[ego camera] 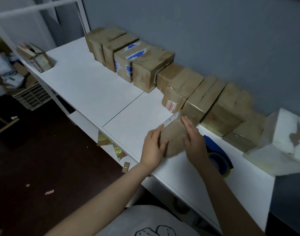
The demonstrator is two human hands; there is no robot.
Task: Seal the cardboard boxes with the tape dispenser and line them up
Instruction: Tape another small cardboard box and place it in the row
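we're steadying the small box (173, 133), left hand (154, 144) gripping its edge, right hand (194, 142) pressing flat-fingered, probably squaring it for the row (196, 103) at twelve o'clock.

A small brown box (173, 137) sits near the worktop's (94, 86) front edge, with the blue dispenser (217, 156) just right of it. Taped boxes (152, 70) line the back edge, and an open box (36, 57) stands at the far-left corner.
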